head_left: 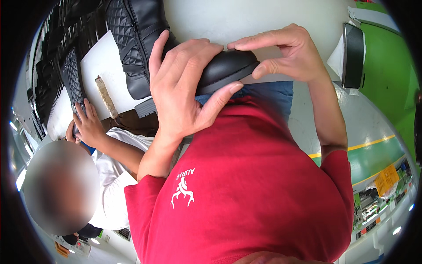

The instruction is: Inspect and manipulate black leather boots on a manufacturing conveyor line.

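Observation:
A black ankle boot point(226, 68) with quilted shaft, side zip and strap lies over the white table's near edge, its toe pointing right. My left hand point(180, 83) is laid across the instep, fingers over the top and thumb along the sole side, holding it. At the rounded toe, my right hand point(285, 53) has its fingertips on the upper and its thumb at the front edge by the sole, with the toe cap between them. My right palm stays clear of the leather.
At left a co-worker's hand point(90, 125) touches another quilted black boot point(74, 77). More black boots stand behind it. A wrapped, tan stick-like thing point(105, 97) lies on the white table point(263, 13). A dark, flat rectangular object point(353, 55) stands at the right.

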`<state>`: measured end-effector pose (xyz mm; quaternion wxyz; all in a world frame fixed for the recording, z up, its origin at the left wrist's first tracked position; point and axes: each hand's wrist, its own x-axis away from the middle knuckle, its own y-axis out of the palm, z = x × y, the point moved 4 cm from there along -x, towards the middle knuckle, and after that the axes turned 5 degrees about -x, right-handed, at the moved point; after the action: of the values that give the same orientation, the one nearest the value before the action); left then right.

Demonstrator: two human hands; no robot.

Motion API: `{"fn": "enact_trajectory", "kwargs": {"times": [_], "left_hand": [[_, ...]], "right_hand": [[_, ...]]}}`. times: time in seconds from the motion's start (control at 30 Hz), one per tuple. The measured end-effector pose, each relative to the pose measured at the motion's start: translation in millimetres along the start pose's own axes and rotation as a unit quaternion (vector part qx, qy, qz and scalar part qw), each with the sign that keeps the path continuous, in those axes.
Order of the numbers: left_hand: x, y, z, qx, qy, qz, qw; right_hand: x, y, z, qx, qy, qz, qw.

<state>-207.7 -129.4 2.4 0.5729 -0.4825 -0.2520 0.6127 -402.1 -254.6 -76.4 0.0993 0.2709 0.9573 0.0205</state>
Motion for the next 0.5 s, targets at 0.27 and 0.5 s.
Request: {"fn": "enact_trajectory", "kwargs": {"times": [0.27,0.5], "left_hand": [[0,-5,-3,0.022,0.001,-0.024,0.999],[18,-19,-14,0.107,-0.01,0.052,0.993]], "right_hand": [[-7,4,-10,-0.03,0.057,-0.006,0.998],[8,41,-27,0.131,-0.106,0.108,0.98]]}}
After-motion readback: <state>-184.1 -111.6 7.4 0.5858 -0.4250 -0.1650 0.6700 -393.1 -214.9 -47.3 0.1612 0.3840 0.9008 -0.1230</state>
